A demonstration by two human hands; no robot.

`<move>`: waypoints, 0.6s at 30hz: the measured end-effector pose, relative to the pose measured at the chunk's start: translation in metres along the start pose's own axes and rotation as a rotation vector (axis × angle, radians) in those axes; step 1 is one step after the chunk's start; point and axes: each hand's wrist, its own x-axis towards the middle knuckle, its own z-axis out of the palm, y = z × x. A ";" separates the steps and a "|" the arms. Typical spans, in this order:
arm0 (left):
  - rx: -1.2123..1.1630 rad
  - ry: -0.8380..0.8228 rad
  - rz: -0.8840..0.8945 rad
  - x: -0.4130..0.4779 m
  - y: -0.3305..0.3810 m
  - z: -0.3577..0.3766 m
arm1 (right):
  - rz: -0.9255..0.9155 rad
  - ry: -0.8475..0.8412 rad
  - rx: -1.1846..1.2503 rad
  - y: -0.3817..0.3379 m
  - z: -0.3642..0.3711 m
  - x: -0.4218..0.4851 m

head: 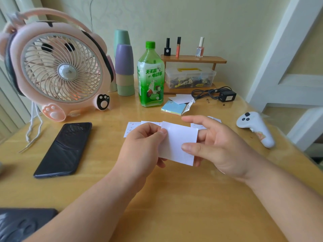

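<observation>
Above mid surface (174, 198), head view: white paper (178, 142), held up between both hands, in front of the sheets (132, 127) lying behind. Left hand (141, 145): pinching left edge, thumb on top. Right hand (218, 147): thumb in front, fingers behind, gripping right edge. Step, judged: fold or peel barely begun. Next, likely: steady pinch, edges aligned.

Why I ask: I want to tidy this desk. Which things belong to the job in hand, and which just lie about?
In use: white paper, pinched by the left hand and right hand; probably also the small printed sheets behind it and the coloured paper pad.
Lying about: fan, phone, green bottle, stacked cups, controller, charger, clear box, nail polish bottles.
</observation>
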 end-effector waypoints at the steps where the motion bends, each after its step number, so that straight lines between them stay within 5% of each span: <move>1: 0.010 -0.006 0.006 0.000 0.000 0.000 | 0.011 0.043 0.034 0.001 0.001 0.001; 8: 0.034 -0.028 0.006 -0.001 -0.001 0.002 | -0.005 0.276 0.106 0.008 -0.001 0.007; 18: -0.016 -0.092 -0.037 0.000 0.000 0.000 | -0.022 0.232 -0.027 0.005 -0.003 0.004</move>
